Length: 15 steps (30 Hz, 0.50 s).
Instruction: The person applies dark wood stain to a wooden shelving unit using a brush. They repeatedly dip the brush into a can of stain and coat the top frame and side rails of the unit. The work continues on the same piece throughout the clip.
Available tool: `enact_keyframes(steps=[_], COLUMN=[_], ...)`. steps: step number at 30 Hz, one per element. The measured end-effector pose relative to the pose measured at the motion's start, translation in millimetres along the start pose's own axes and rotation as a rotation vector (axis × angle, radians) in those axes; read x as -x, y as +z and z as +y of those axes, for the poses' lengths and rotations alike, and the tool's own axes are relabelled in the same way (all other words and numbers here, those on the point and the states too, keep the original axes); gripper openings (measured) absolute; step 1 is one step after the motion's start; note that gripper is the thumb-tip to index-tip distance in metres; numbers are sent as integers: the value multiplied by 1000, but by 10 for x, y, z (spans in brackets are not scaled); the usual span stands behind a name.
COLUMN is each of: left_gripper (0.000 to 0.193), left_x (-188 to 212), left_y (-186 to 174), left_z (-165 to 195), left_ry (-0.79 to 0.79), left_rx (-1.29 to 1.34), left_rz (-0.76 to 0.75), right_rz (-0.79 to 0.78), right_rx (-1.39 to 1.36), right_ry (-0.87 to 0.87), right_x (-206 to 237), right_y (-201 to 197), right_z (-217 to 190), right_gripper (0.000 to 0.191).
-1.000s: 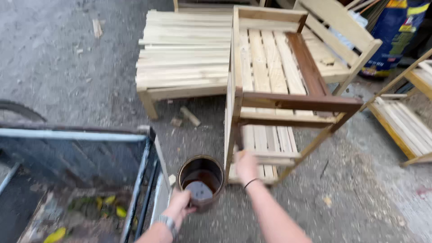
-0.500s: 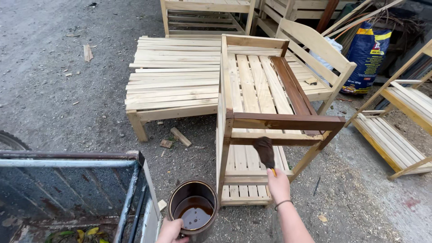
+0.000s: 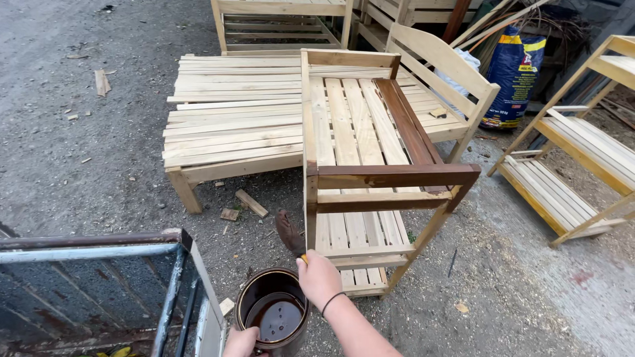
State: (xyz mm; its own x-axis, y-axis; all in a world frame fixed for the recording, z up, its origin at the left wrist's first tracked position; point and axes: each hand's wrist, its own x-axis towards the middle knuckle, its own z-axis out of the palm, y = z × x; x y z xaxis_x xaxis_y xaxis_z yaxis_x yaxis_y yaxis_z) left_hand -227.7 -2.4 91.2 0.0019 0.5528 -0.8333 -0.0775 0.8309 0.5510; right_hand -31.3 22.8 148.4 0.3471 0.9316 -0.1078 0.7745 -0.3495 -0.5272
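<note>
My right hand (image 3: 319, 278) grips a paintbrush (image 3: 289, 233) whose dark, stain-soaked bristles point up and left, beside the front left leg of a slatted wooden chair frame (image 3: 370, 132). The chair's top rail (image 3: 395, 175) and right side rail are stained dark brown; the other parts are bare pale wood. My left hand (image 3: 242, 342) holds the rim of a round brown can (image 3: 272, 318) of dark stain at the bottom edge, just below and left of the brush hand.
A low slatted wooden bench (image 3: 231, 119) stands behind the chair on the gravel. More bare wooden frames (image 3: 569, 152) stand at right and at the back. A blue sack (image 3: 517, 66) leans far right. A rusty metal frame (image 3: 99, 284) is at lower left. Wood scraps (image 3: 251, 203) lie about.
My right hand has brought the brush down and left, from the chair's middle rail to beside the front left leg above the can. The view has shifted slightly.
</note>
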Motion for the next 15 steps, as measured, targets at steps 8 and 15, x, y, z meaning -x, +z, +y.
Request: enact_keyframes(steps=[8,15], left_gripper=[71,71], left_x=[-72,-115], left_y=[61,173], left_z=[-13,-61], left_ry=[-9,-38], left_rx=[-23,-25], left_rz=[3,16], right_rz=[-46,131], right_rx=[-794,-1671], right_ry=[371,525], right_x=[-402,-244], right_y=[-815,-1096], right_z=[1376,1902], right_gripper=[30,28])
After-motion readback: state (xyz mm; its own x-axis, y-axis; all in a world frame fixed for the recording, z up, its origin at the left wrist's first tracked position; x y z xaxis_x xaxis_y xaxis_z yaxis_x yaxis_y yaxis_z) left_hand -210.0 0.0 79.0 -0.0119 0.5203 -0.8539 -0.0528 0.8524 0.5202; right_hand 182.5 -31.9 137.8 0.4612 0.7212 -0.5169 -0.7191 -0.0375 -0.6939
